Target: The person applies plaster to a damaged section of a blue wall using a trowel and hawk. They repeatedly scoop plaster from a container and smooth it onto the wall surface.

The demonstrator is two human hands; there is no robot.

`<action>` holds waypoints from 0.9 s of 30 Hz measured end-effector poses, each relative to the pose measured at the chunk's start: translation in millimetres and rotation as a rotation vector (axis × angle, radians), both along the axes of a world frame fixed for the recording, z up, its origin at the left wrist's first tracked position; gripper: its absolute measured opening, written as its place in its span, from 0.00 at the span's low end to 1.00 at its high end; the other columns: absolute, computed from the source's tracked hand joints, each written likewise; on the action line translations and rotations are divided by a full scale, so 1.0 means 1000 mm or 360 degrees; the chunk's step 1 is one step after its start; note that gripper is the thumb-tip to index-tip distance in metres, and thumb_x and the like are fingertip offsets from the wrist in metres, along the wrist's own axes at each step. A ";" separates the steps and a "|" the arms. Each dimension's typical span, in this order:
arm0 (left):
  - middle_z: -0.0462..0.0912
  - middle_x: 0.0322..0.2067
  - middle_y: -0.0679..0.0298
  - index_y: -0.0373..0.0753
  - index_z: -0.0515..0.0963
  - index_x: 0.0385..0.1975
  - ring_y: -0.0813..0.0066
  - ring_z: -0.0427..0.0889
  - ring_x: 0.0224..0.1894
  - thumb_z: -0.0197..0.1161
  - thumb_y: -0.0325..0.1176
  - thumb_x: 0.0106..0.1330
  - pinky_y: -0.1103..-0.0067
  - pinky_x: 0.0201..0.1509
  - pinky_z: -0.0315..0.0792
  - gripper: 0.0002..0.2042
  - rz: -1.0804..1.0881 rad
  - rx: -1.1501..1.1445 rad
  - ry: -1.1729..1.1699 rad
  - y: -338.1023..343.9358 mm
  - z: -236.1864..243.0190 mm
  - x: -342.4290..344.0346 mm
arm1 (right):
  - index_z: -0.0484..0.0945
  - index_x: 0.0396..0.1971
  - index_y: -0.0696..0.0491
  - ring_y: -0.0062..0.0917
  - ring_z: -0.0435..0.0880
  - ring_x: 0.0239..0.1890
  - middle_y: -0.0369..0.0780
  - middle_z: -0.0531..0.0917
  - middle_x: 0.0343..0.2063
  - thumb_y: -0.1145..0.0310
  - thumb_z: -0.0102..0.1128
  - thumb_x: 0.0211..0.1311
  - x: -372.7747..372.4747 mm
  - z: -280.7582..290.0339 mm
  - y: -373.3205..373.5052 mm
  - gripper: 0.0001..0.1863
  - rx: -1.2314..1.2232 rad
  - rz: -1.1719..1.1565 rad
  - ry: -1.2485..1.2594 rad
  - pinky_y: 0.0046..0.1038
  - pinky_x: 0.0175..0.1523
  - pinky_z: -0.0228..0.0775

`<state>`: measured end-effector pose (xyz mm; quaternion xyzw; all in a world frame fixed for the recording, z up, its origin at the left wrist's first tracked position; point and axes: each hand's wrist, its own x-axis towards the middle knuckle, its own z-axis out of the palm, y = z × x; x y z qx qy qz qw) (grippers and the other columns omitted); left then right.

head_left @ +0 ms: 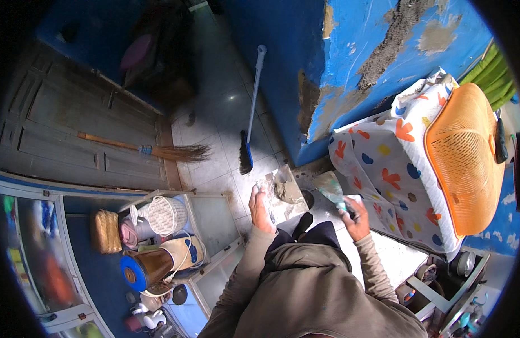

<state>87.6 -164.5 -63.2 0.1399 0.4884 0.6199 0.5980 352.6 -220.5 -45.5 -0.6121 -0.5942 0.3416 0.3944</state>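
My left hand (261, 213) grips the edge of a flat pale board (289, 212) in front of my body. A lump of wet grey mortar (288, 188) lies on the board. To the right, my right hand (357, 218) is closed round the handle of a putty knife (329, 187). Its wide blade points up and left toward the board, apart from it, and is smeared with grey. Ahead stands a blue wall (350, 62) with a rough grey mortar strip (387, 48) running down it and bare patches at its corner.
On the right, a patterned cloth (389, 174) covers a table bearing an orange food cover (465, 163). A long-handled blue broom (254, 107) leans near the wall corner. Left are a stick broom (175, 152), a grey door (74, 124) and a glass-doored cabinet (215, 217) with baskets on it.
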 end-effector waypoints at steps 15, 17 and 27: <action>0.71 0.56 0.55 0.28 0.62 0.62 0.70 0.71 0.58 0.51 0.33 0.68 0.76 0.64 0.62 0.24 -0.0005 0.0113 -0.0099 0.038 -0.084 -0.011 | 0.75 0.59 0.37 0.42 0.76 0.32 0.48 0.72 0.34 0.79 0.63 0.52 -0.018 0.057 0.027 0.33 -0.0079 0.0316 -0.0796 0.37 0.39 0.69; 0.72 0.53 0.57 0.29 0.64 0.59 0.71 0.71 0.56 0.51 0.33 0.69 0.76 0.62 0.64 0.22 0.0065 0.0083 -0.0098 0.048 -0.112 -0.012 | 0.76 0.59 0.37 0.42 0.76 0.32 0.49 0.72 0.34 0.80 0.63 0.51 -0.033 0.038 0.031 0.33 -0.0146 0.0214 -0.0788 0.37 0.38 0.69; 0.72 0.54 0.59 0.31 0.66 0.58 0.71 0.69 0.56 0.48 0.28 0.68 0.76 0.64 0.60 0.19 0.0095 0.0254 -0.0052 0.072 -0.285 -0.006 | 0.79 0.55 0.41 0.41 0.80 0.32 0.48 0.75 0.41 0.83 0.63 0.48 -0.061 -0.169 0.070 0.32 -0.0092 0.0134 -0.0818 0.35 0.36 0.72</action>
